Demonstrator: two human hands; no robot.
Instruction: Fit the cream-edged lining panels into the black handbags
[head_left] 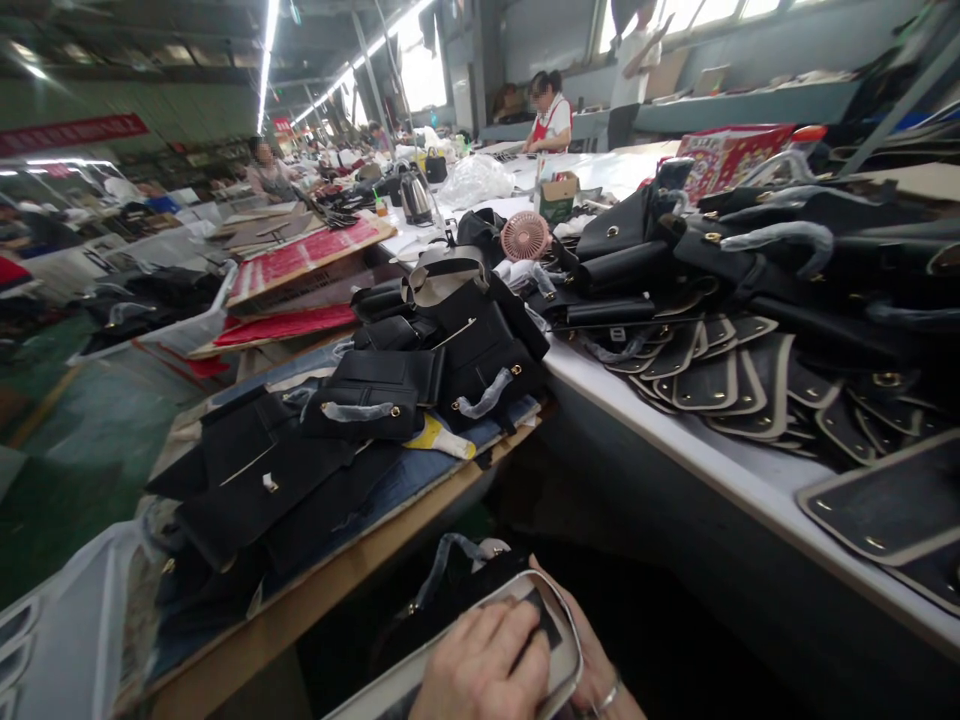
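Note:
Low in front of me is a black handbag [401, 668] with a cream edge and a plastic-wrapped handle, its open side turned up toward me. My left hand [484, 660] has its curled fingers pressed inside the cream-edged opening, at the right end. Around the outside of that same end wraps my right hand [585, 640], with a ring-like metal band near the wrist. The left fingertips are partly hidden inside, and most of the right fingers are behind the bag. The lower part of the bag runs out of view.
Black bags [360, 385] lie piled on a cloth-covered board [420, 515] ahead. To the right, a white table [675, 445] bears more bags, stacked cream-edged flaps [750, 375] and a pink fan [525, 237]. A grey plastic crate [71, 640] stands at lower left. People work farther back.

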